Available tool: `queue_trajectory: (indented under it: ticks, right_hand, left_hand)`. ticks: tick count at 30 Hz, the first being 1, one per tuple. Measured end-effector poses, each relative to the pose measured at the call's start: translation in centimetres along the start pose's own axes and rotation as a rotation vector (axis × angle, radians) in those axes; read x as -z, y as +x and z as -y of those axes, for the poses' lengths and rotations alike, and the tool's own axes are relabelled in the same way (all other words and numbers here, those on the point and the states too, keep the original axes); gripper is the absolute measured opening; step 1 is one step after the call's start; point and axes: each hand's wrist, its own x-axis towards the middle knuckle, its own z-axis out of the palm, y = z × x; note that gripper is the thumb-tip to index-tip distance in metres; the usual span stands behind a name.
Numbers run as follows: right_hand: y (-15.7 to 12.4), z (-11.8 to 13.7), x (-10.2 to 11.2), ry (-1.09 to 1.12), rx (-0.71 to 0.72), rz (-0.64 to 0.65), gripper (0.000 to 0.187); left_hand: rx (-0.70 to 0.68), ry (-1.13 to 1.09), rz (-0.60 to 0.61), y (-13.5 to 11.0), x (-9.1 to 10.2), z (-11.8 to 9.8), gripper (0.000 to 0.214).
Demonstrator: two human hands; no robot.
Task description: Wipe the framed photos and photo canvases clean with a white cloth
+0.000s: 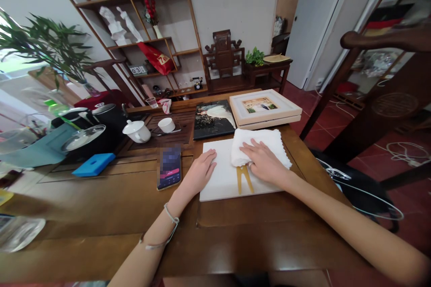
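A flat white board (218, 179) lies on the wooden table in front of me. My left hand (201, 169) rests flat on its left part, fingers stretched and holding nothing. On the right part of the board lies a folded white towel (269, 140). My right hand (264, 161) is spread over the towel's front, palm down, pressing on it without gripping. From under the towel two yellow legs of an A-shaped piece (239, 181) stick out towards me; its upper part is hidden.
Left of the board lies a phone (169, 168). Behind stand a dark photo panel (213, 119) and stacked white frames (289, 107). A lidded white cup (137, 132) and a small white bowl (166, 124) sit on the tea tray. Further left are a blue block (94, 164) and a kettle (109, 116).
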Motion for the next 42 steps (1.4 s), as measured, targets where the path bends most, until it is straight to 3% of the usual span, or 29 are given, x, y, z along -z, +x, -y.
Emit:
queue_trajectory:
  ticks: [3,8,11,14,19,24,32,42]
  right_hand:
    - [-0.2,0.9,0.3,-0.037,-0.001,0.023,0.062]
    - [-3.3,2.0,2.8,0.009,0.123,0.204,0.054]
    - [-4.9,1.8,4.5,0.079,0.196,0.284,0.045]
    - [-4.5,0.9,5.4,0.187,0.174,0.319,0.037]
    - [-1.7,-0.4,3.3,0.149,0.005,0.065,0.047]
    - [-0.3,0.3,0.3,0.119,0.081,-0.048,0.057]
    - [0.2,-0.2,-0.4,0.217,0.148,-0.108,0.061]
    - [-0.9,1.4,-0.3,0.138,0.415,0.012,0.066]
  left_hand:
    - [0.005,0.002,0.004,0.0,-0.1,0.1,0.034]
    - [-0.002,0.007,0.007,0.0,-0.2,0.2,0.035]
    - [0.002,0.013,0.008,0.0,-0.2,0.1,0.035]
    - [0.003,0.017,0.010,0.0,-0.1,0.1,0.035]
    - [0.000,0.018,0.009,0.0,0.0,0.0,0.035]
    - [-0.005,0.005,0.002,0.0,-0.2,0.2,0.035]
    - [0.005,0.003,0.010,0.0,-0.3,0.2,0.035]
    - [-0.003,-0.007,0.004,0.0,-0.1,0.0,0.035]
